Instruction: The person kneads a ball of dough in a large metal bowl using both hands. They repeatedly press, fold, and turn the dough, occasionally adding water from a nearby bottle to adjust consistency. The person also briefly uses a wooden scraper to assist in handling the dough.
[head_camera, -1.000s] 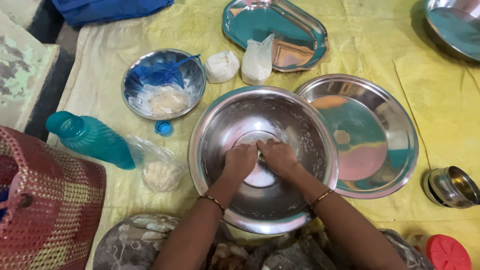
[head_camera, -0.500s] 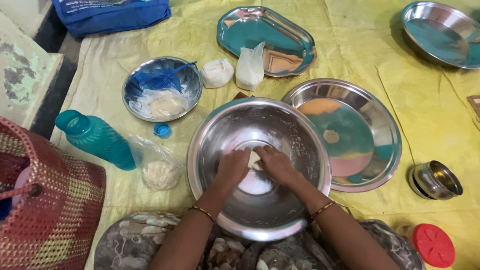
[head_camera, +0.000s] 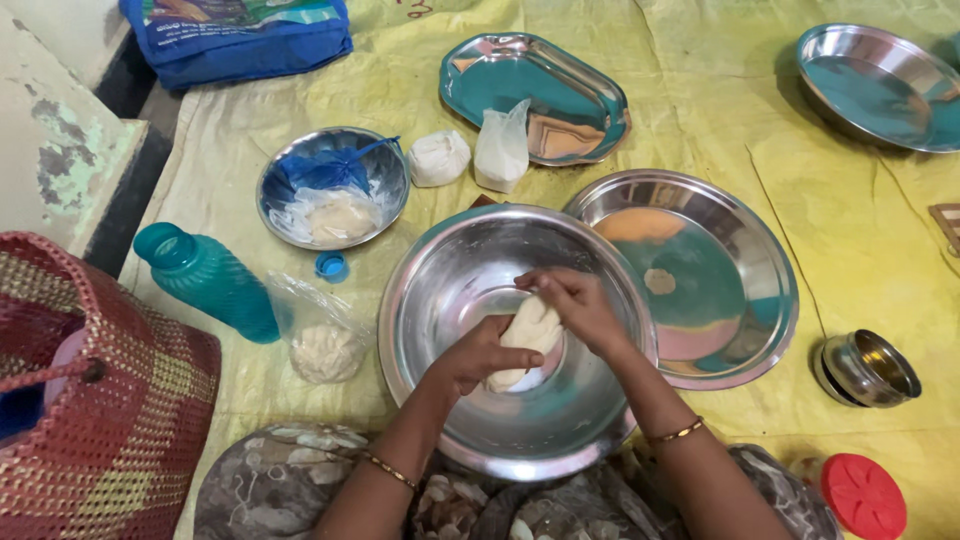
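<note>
Both hands closed on the dough lump (head_camera: 527, 340): our left hand (head_camera: 480, 357) cups its lower end, our right hand (head_camera: 572, 305) wraps the upper end from above. The dough sits low in the big steel bowl (head_camera: 420, 300), lifted slightly off the base, stretched into an elongated roll between the palms.

Head view, change vs. the last second: earlier both hands were pressed flat together at bowl centre with the dough hidden; half a second back only a small white patch showed. Now the hands are offset, left nearer us, right further out, and the dough is exposed. We read that as pressing giving way to rolling; the lump holds together and the bowl wall looks mostly clean.

Around the grip: wide steel plate (head_camera: 740, 300) just right of the bowl, touching its rim. Left of the grip, a flour bag (head_camera: 322, 345) and teal bottle (head_camera: 205, 280). Beyond, a smaller bowl (head_camera: 285, 185) with blue plastic, and an oval tray (head_camera: 560, 75).
</note>
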